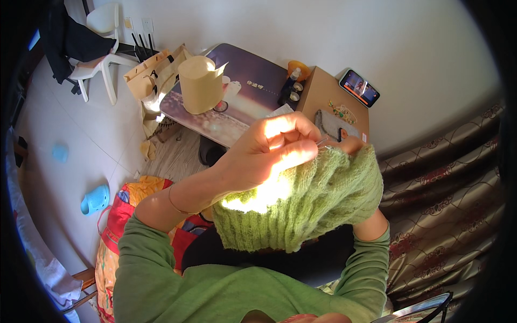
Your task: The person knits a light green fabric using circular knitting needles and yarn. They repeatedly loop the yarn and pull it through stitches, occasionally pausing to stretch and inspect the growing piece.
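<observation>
A light green knitted piece [323, 198] with ribbed and cable-like folds hangs in front of my lap. At its top edge, my left hand [278, 147] pinches a thin metal needle or hook [322, 142] between thumb and fingers. The tool's tip lies against the knitted edge. Most of my right hand [352, 144] is hidden behind the fabric; only some fingers show, holding the upper edge. Strong sunlight washes out part of the knit and my left fingers.
Beyond my hands is a low table [210, 125] with a paper roll [200, 89]. A cardboard box [323, 89] bears a phone [359, 87] and a grey pouch [333, 123]. Patterned curtain [436, 210] hangs at right. A blue clog [95, 200] and white chair [106, 64] stand left.
</observation>
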A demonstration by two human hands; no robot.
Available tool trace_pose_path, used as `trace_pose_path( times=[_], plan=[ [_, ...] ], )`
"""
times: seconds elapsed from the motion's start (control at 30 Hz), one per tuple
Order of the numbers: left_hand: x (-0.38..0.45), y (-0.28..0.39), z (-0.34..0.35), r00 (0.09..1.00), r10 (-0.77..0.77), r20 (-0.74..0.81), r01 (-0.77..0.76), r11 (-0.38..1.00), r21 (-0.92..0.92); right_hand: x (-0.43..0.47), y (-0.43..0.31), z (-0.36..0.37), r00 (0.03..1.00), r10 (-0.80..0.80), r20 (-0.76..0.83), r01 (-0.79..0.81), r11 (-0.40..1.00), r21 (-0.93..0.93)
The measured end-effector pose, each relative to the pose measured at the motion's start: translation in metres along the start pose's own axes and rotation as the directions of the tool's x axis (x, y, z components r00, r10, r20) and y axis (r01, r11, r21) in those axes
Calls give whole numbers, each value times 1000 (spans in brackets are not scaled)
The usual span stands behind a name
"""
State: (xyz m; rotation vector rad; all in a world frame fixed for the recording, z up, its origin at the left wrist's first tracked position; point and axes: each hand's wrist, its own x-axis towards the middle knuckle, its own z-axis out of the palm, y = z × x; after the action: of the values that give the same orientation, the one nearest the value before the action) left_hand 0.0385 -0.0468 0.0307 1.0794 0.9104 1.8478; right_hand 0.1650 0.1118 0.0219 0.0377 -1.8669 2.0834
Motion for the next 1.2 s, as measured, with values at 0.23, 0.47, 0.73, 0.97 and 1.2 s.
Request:
trace_pose_path(
  times=[0.23,0.47,0.73,0.97,1.2],
  plan=[
    [1,1,2,1000,-17,1,17,999,-48,4,3,4,995,29,96,-51,970,237],
    [0,7,2,999,-44,2,44,999,6,2,11,-2,993,10,115,-28,987,155],
    [-1,9,2,998,-63,6,63,998,22,1,22,-8,997,-18,73,38,955,-294],
    [-2,9,-1,997,-80,13,79,995,61,2,10,-2,996,-17,83,21,999,-46],
    [-2,7,-2,997,-78,-7,79,992,102,2,7,0,997,9,82,-15,998,67]
  ],
)
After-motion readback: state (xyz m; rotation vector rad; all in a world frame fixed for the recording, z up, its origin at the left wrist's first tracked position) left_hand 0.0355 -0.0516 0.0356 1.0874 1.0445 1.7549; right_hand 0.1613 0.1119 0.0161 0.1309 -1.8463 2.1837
